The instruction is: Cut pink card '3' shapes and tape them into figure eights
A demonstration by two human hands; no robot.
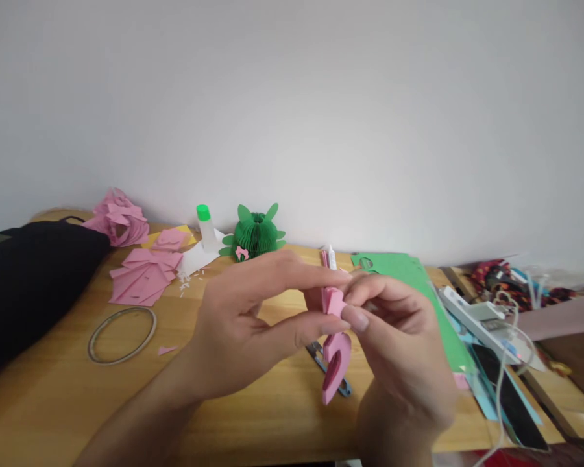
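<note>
Over the middle of the wooden table, my left hand [253, 324] and my right hand [399, 344] meet around a stack of folded pink paper [337, 363]. The left thumb and fingers pinch its upper part from the left. From the right, the right thumb and forefinger press on the same part. A curved, layered end of the paper hangs below the fingers; the portion between the fingertips is partly hidden. Beneath it on the table lies a dark blue-grey tool [343, 388], mostly covered, its kind unclear.
Behind stand a green paper cactus-like ball [257, 235] and a green-capped glue bottle [206, 227]. Pink paper scraps [143, 275] and a tape ring [121, 335] are at left, beside a black cloth [43, 279]. Green sheets [413, 279], a power strip [477, 321] and a phone [506, 395] occupy the right.
</note>
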